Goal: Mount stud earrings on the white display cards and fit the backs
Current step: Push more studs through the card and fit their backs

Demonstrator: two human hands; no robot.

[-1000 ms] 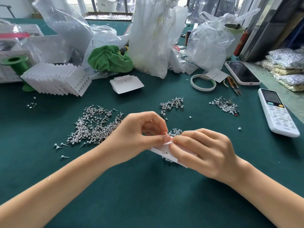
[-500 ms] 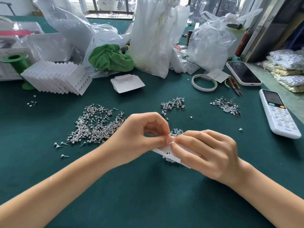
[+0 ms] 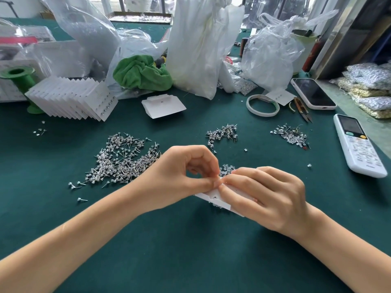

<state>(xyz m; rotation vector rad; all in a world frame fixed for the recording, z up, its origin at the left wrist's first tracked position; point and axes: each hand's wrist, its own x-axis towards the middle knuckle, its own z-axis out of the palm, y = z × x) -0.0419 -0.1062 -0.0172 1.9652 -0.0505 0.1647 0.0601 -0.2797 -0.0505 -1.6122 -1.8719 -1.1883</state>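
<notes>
Both hands are on one white display card (image 3: 213,196) at table centre: left hand (image 3: 182,176) pinches its top edge between thumb and forefinger, right hand (image 3: 262,197) grips the card's right end, fingers curled; whether a back is in the pinch I cannot tell. Progress looks partial: finished card stack (image 3: 72,98) at 10 o'clock, big loose stud pile (image 3: 122,159) at 9 still unmounted. Open green felt (image 3: 190,250) toward 6; remote (image 3: 357,146) and table edge crowd 3.

left hand (image 3: 179,176) bare | right hand (image 3: 268,197) bare | forearms sleeveless
</notes>
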